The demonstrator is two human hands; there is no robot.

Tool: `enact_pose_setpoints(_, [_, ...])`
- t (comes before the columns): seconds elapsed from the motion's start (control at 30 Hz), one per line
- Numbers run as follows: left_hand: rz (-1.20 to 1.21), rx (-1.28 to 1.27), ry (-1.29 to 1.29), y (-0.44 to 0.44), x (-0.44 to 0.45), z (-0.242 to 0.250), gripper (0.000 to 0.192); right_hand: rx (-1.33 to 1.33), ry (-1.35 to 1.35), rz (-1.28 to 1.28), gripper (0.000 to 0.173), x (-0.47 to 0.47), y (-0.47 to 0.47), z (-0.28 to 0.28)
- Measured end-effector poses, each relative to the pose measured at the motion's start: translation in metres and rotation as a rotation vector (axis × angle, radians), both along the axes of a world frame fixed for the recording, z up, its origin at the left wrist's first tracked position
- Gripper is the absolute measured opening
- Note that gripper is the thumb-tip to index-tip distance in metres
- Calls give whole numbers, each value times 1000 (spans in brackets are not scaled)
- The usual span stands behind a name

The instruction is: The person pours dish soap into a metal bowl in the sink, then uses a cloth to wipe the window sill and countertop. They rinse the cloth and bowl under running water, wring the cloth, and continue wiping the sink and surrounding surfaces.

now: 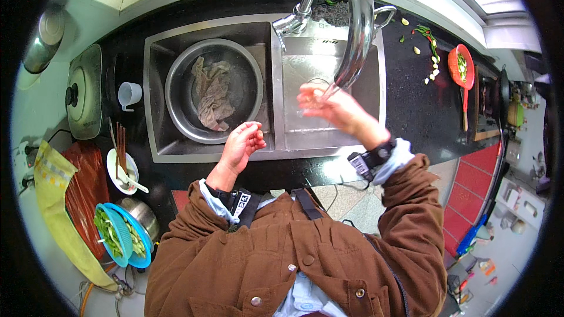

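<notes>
My right hand (328,108) is over the right sink basin (326,136), under the spout of the chrome faucet (359,22); its fingers are apart and slightly blurred, with nothing seen in them. Near the front rim of the left basin, my left hand (243,143) has its fingers loosely curled, and no object shows in it. Just beyond it, a round metal basin (171,97) stands in the left sink and holds a crumpled wet cloth (213,92). Whether water is running is hard to tell.
Peeled garlic cloves (435,71) and chillies (426,34) lie on the black counter, near a red strainer (468,55). At left are a plastic cup (130,93), a lidded pan (83,97), a white bowl (113,163) with chopsticks, and blue baskets (125,233) of greens.
</notes>
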State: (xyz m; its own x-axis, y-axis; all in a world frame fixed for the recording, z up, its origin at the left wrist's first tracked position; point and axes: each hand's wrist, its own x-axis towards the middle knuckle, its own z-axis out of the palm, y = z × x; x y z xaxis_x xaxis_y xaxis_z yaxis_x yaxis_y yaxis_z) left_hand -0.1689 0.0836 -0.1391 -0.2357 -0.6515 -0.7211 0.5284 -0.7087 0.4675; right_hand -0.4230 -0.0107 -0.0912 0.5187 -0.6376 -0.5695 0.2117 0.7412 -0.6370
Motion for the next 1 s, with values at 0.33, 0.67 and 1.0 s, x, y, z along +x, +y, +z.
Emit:
enact_pose_setpoints(0.33, [67, -4, 14, -2, 13, -11, 16, 441, -129, -942, 44, 49, 29, -118])
enact_pose_setpoints(0.67, [132, -11, 5, -19, 41, -15, 16, 239, -230, -1120, 35, -8, 15, -102])
enact_pose_setpoints(1.0, [310, -6, -159, -46, 135, -47, 20, 396, -37, -904, 29, 58, 44, -110])
